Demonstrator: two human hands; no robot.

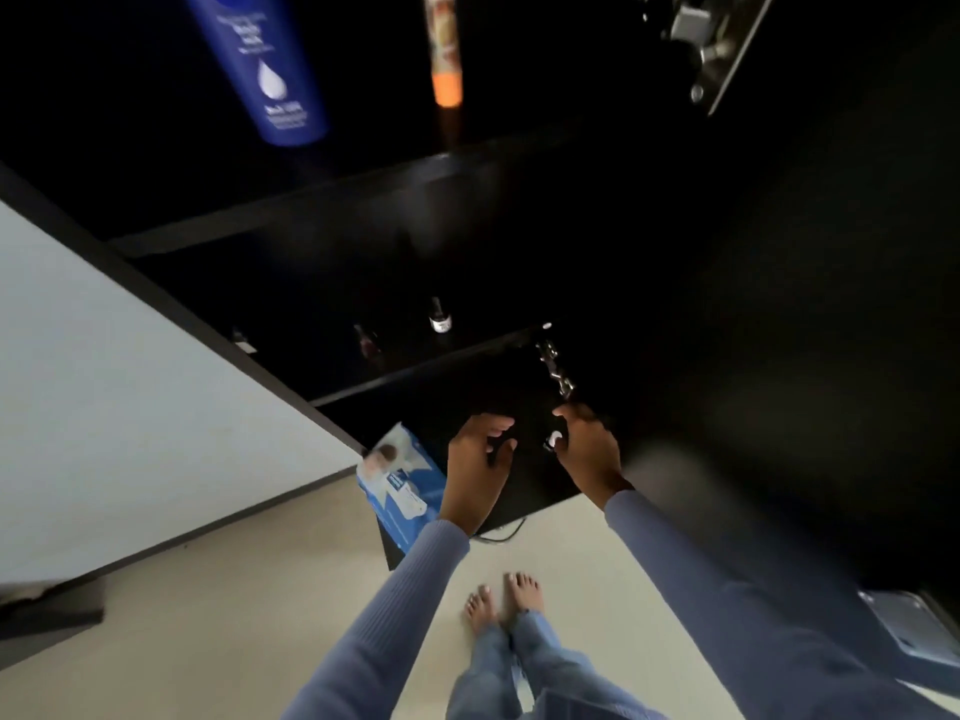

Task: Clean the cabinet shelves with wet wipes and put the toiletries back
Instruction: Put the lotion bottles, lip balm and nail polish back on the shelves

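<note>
Our left hand [475,467] hangs spread and empty; our right hand [587,449] pinches a small white item [555,439]. We should set it upright, well back on the shelf [426,368].

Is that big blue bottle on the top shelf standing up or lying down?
Standing upright. The blue bottle rests on its flat cap end on the upper shelf, beside an orange-tipped tube.

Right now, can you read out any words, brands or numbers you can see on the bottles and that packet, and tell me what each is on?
None can be quoted as it reads.
Blue bottle: white text above and below a white drop sign, too blurred to read.
Orange tube: print blurred, unreadable.
Wipes packet: blue and white label patches, blurred.
Small bottle on the middle shelf: pale label, too small.
</note>
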